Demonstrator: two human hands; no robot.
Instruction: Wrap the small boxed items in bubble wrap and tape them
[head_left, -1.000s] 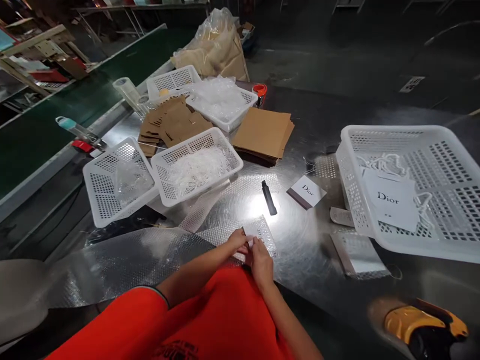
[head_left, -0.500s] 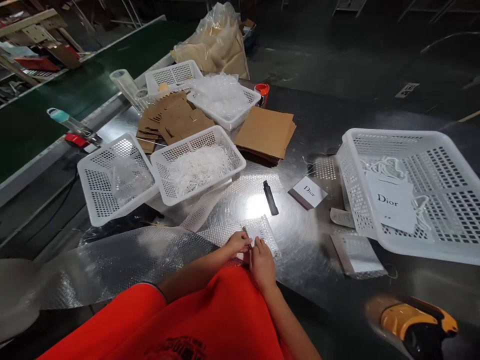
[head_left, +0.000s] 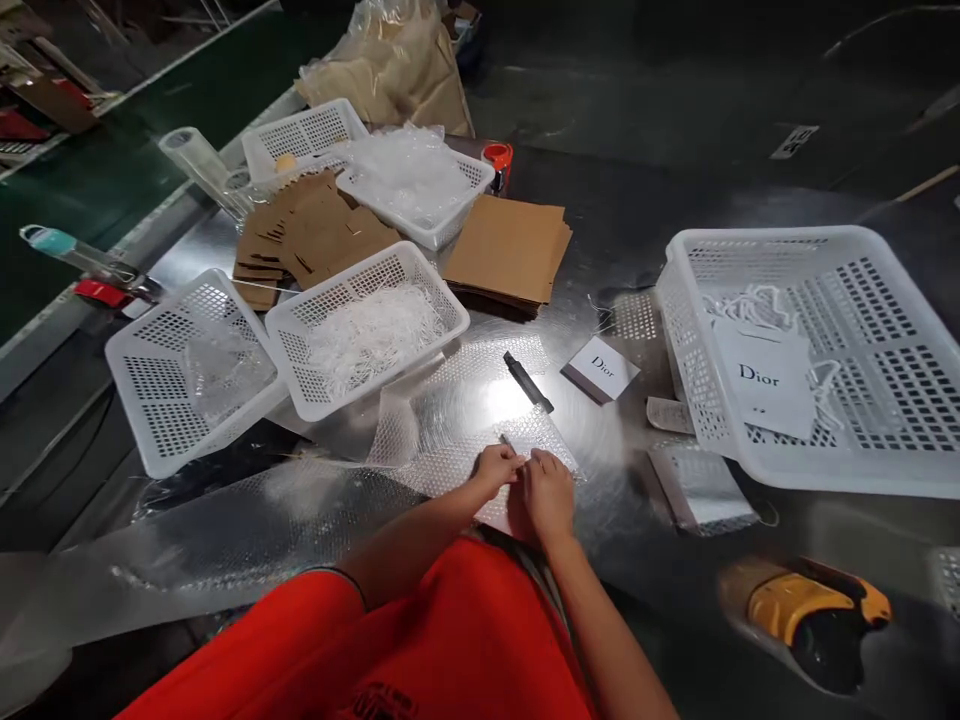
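My left hand [head_left: 496, 468] is closed on the bubble wrap [head_left: 450, 462], its fingertips pinched close to those of my right hand. Beside it my right hand [head_left: 549, 490] has its fingers bent over the wrapped piece, and what they grip is too small to make out. A thin dark object [head_left: 505, 440] pokes out above my left fingertips. The black cutter [head_left: 528, 382] lies just beyond the wrap. To its right sits a white Dior box [head_left: 600, 370], and farther right a wrapped packet [head_left: 703, 490] lies on the metal table.
A large white basket [head_left: 757, 475] holds a Dior bag [head_left: 759, 378] at right. White baskets [head_left: 300, 400], brown card sheets [head_left: 506, 250] and a tape roll [head_left: 498, 165] stand farther back. A yellow and black tool [head_left: 806, 605] is at lower right.
The view has shifted, so the baskets appear farther left. Both hands have moved slightly right with the bubble wrap, closer to the black cutter, which is turned more slantwise.
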